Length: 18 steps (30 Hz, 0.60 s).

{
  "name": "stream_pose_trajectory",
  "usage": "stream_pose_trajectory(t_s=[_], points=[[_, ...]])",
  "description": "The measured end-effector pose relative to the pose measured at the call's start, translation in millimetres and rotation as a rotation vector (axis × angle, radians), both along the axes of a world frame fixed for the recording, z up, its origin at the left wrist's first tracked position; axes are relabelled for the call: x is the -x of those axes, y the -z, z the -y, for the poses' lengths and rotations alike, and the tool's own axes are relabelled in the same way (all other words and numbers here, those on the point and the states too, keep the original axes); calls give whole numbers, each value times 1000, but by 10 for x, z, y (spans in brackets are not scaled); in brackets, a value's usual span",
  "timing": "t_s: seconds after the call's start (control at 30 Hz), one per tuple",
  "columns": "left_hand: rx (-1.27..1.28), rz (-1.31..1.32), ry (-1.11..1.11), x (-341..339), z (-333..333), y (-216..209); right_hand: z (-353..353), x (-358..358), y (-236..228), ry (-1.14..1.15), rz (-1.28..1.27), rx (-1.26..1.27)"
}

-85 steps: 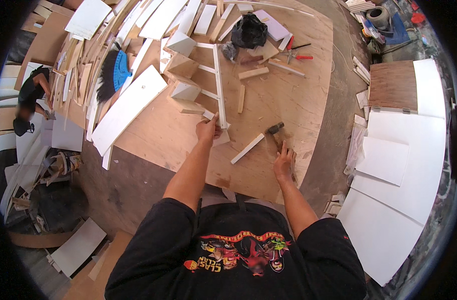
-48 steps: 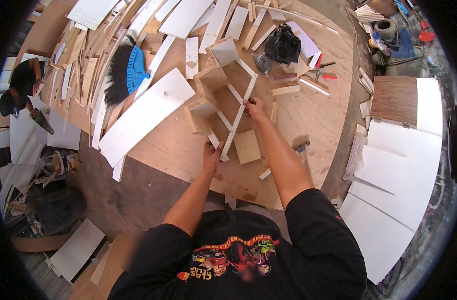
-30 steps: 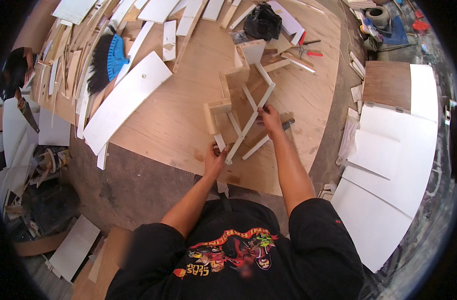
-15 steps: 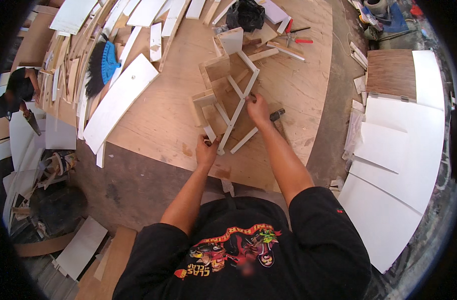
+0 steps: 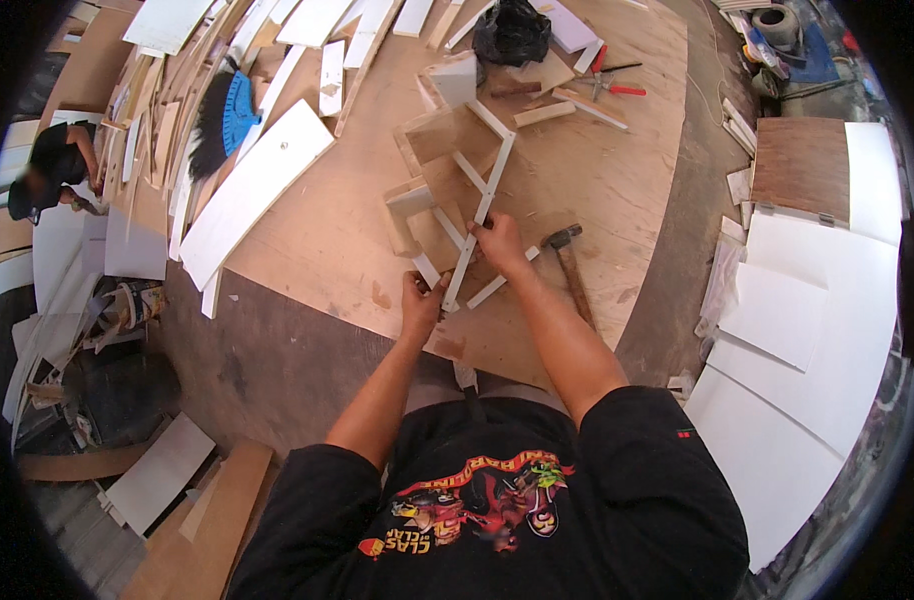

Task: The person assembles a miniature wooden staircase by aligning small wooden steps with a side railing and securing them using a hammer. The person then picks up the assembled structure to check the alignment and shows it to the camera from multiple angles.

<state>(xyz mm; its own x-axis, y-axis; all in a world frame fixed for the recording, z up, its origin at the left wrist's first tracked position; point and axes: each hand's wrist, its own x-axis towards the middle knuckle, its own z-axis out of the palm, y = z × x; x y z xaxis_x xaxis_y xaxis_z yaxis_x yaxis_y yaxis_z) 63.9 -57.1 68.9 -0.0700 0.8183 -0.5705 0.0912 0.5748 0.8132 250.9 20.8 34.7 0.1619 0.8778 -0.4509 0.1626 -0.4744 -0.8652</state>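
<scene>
A stepped assembly of three small open wooden boxes lies on a plywood sheet, linked by white wooden strips. The near box (image 5: 404,228), the middle box (image 5: 409,150) and the far box (image 5: 455,84) run away from me. My left hand (image 5: 420,308) is closed at the near end of the long white strip (image 5: 491,183), beside the near box. Farther up that strip, my right hand (image 5: 498,244) pinches it with bent fingers. A loose-looking white strip end (image 5: 489,290) shows under my right forearm. To the right lies a hammer (image 5: 575,275), its handle partly behind that forearm.
Pliers with red handles (image 5: 617,88), wood offcuts (image 5: 544,114) and a black plastic bag (image 5: 511,32) lie beyond the boxes. A blue brush (image 5: 239,108) and white boards (image 5: 257,190) are at left. White panels (image 5: 777,310) stand right. Another person (image 5: 62,165) works far left.
My right hand has slid down the strip toward me, and more of the hammer shows. My left hand stays at the near end. The whole view has shifted slightly.
</scene>
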Motion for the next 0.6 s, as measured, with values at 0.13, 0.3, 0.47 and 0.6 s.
stream_pose_trajectory(t_s=[0.13, 0.3, 0.47, 0.6], points=[[13, 18, -98, -109, 238, 28, -33, 47, -117, -123, 25, 1], [12, 144, -201, -371, 452, 94, -21, -29, -56, -222, 107, -33], [-12, 116, -183, -463, 516, 72, 54, -117, -105, -226, 76, 6], [42, 65, -109, -482, 505, -7, 50, -186, -89, -229, 45, 75]])
